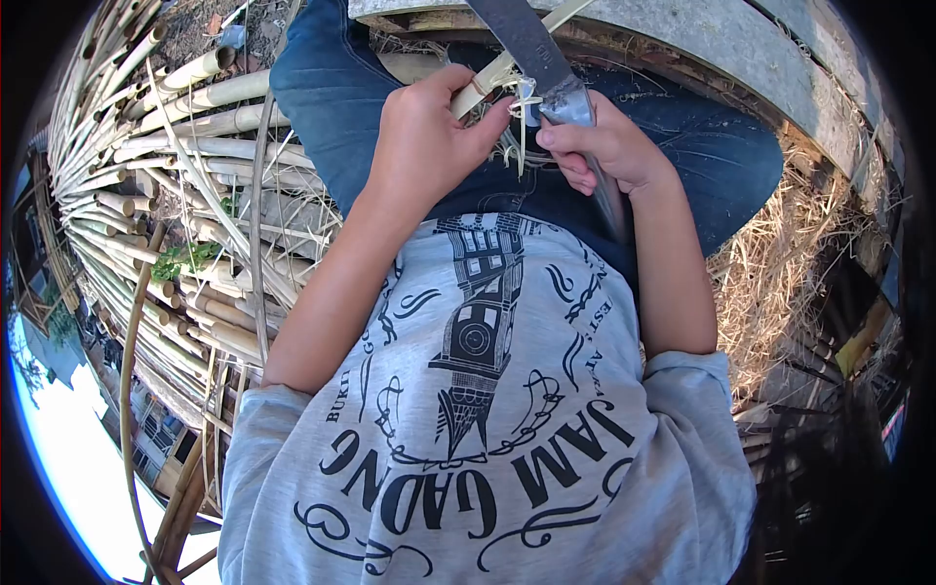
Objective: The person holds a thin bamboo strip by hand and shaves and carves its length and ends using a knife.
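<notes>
My left hand (429, 136) is closed round a pale split bamboo strip (476, 92), thumb and forefinger pinching near its end. The strip slants up and right, passing behind the blade. My right hand (614, 148) grips the handle of a large broad-bladed knife (531, 44), a machete by its look. Its dark blade points up and left, crossing the strip. Beside my left fingertips, thin curled shavings (522, 101) hang at the blade's base. Both hands are above my lap in dark blue jeans (327, 93).
Many cut bamboo poles (219, 122) are piled on the left. Grey wooden planks (702, 49) run along the top right. Loose bamboo shavings (780, 263) heap up on the right, beside my leg. A small green plant (180, 261) shows among the poles.
</notes>
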Demonstrator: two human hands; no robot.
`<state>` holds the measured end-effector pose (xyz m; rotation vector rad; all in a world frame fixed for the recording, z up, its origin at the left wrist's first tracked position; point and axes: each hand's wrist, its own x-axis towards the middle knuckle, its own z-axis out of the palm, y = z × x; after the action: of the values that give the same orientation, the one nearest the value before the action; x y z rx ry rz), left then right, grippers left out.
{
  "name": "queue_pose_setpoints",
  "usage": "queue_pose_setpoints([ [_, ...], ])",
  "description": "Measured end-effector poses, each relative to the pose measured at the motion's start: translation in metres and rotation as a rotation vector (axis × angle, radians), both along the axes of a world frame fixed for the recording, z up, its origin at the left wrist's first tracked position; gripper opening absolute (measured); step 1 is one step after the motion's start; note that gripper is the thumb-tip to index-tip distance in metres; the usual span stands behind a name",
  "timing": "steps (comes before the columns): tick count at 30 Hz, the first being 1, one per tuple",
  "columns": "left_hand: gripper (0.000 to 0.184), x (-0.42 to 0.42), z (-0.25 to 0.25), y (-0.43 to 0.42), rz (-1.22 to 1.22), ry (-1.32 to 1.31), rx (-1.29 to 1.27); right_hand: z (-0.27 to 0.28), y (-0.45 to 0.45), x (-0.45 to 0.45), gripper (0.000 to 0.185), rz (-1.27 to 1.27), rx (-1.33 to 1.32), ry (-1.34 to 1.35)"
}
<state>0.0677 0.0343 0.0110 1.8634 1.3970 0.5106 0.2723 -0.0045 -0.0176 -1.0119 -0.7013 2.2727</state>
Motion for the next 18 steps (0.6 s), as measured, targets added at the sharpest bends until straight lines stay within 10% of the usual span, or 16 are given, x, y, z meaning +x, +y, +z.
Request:
queue_pose_setpoints([
  [5,0.022,-0.002,0.013,-0.004,-0.108,-0.091,-0.043,0.022,-0.015,-0.006,0.024,-0.44,0.225,-0.167],
  [18,0.016,0.009,0.008,-0.016,-0.107,-0.33,-0.366,0.043,-0.03,-0.018,0.017,-0.619,0.21,-0.448],
])
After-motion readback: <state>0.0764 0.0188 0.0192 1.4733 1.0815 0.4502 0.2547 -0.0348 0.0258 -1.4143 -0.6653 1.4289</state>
